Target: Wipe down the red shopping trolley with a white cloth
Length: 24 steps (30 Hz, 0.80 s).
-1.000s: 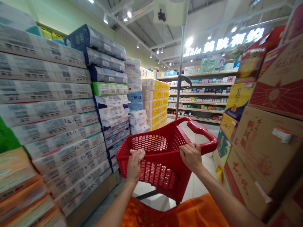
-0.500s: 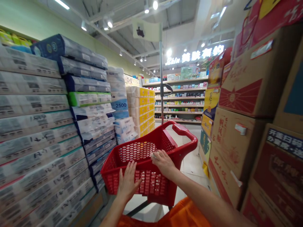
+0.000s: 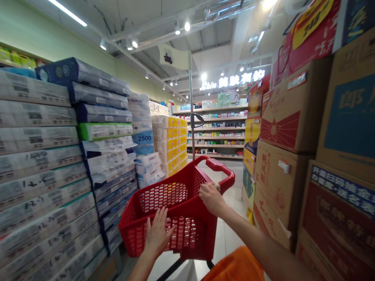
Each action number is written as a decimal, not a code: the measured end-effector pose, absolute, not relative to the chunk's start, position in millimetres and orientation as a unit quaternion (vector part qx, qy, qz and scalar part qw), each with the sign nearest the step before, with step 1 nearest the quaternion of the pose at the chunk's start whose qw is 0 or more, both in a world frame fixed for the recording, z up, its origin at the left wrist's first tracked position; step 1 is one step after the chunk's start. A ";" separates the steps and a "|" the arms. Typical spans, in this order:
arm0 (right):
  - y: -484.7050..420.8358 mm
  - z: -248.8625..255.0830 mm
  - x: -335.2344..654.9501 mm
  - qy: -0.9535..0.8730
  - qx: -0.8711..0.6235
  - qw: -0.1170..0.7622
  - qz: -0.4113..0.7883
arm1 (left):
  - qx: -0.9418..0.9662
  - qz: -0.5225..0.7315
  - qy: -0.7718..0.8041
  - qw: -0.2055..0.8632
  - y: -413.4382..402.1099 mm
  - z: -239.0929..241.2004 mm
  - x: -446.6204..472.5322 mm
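Observation:
A red plastic shopping cart [image 3: 137, 222] with perforated sides stands in front of me, its handle [image 3: 224, 171] at the far right end. My left hand [image 3: 158, 231] lies against its near side, fingers stretched and spread, tips close to the upper rim. Higher and further right, my right hand [image 3: 211, 198] has its fingers curled over the near rim, close to the handle end. A small pale thing shows by the right hand's fingers; I cannot make out what it is. No goods show in the visible part of the basket.
Stacked paper packs [image 3: 38, 168] line the left side, with yellow-and-white packs [image 3: 174, 144] beyond. Cardboard cartons [image 3: 283, 187] rise close on the right. A pole with a flag [image 3: 175, 57] stands behind the cart. Filled shelves [image 3: 218, 127] cross the back; pale floor tiles [image 3: 234, 208] run between.
My right hand has slid right along the cart's near rim toward the handle end. The left hand stays spread on the side. The cart sits slightly lower and further left in view.

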State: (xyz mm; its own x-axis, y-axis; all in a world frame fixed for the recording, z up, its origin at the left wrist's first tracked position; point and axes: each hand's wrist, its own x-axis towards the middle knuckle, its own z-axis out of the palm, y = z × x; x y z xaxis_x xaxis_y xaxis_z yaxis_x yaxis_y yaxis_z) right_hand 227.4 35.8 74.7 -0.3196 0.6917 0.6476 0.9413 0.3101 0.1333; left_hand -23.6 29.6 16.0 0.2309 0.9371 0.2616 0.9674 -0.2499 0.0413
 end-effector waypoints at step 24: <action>59.4 105.7 294.0 -0.654 -0.626 0.331 -0.266 | -0.759 -0.074 -0.644 0.062 23.8 16.3 -16.2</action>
